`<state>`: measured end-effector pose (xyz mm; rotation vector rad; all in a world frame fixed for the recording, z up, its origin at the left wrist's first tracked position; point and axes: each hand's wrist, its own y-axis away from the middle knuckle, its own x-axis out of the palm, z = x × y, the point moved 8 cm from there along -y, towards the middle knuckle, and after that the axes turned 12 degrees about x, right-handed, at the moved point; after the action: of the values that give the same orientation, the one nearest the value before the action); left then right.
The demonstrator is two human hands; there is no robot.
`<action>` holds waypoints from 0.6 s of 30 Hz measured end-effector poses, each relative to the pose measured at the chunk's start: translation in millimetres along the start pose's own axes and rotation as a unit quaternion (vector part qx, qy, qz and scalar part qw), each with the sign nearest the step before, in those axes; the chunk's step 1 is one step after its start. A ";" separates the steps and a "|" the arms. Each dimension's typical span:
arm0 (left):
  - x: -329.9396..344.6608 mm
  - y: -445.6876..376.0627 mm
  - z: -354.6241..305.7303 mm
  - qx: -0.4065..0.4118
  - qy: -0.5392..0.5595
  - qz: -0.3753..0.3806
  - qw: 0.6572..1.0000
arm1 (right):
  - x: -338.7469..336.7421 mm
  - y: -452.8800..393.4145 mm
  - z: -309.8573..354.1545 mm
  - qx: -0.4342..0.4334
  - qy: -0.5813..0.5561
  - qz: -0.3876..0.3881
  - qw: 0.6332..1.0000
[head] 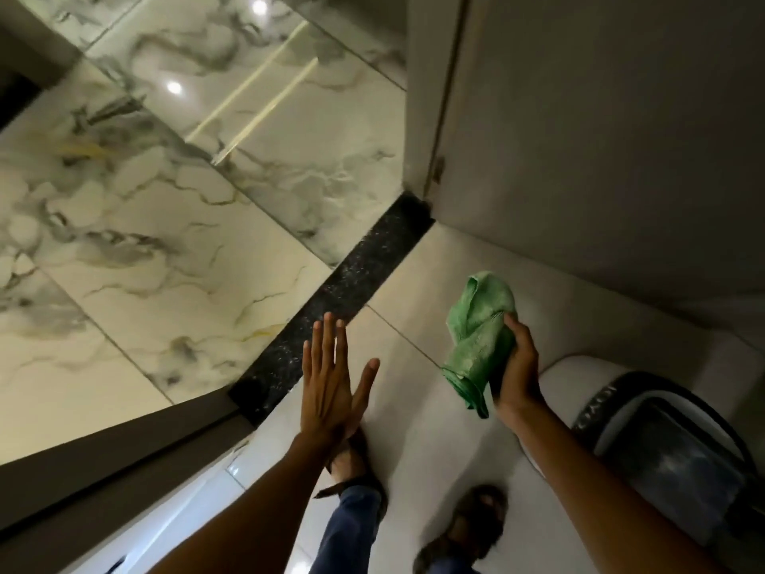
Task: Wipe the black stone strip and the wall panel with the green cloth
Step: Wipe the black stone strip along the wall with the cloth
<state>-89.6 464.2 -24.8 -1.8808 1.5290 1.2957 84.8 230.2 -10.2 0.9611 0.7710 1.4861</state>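
Note:
A speckled black stone strip [347,296] runs diagonally across the floor between marble tiles and plain pale tiles. A bunched green cloth [480,337] hangs in the air right of the strip, gripped by my right hand [517,366]. My left hand [331,383] is held flat with fingers spread, above the strip's near end, holding nothing. A pale wall panel [600,138] rises at the upper right, beyond the cloth.
Glossy marble floor tiles [145,242] fill the left. A dark door frame edge [103,461] crosses the lower left. A white toilet with a dark lid [662,449] stands at the lower right. My sandalled feet [463,528] stand on the pale tiles.

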 end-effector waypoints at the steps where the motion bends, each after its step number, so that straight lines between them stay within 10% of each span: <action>1: -2.6 3.8 16.8 -0.009 0.001 -0.008 1.000 | 11.6 -6.4 -6.5 0.005 0.011 -0.003 1.000; 18: 161.0 95.0 300.1 -0.231 0.008 -0.082 0.970 | 139.8 -225.5 -164.5 -0.069 0.304 0.049 0.949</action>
<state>-302.4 574.2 -284.9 -2.2423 1.1108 1.6645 37.6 407.5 -262.8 0.4311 1.0467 1.9288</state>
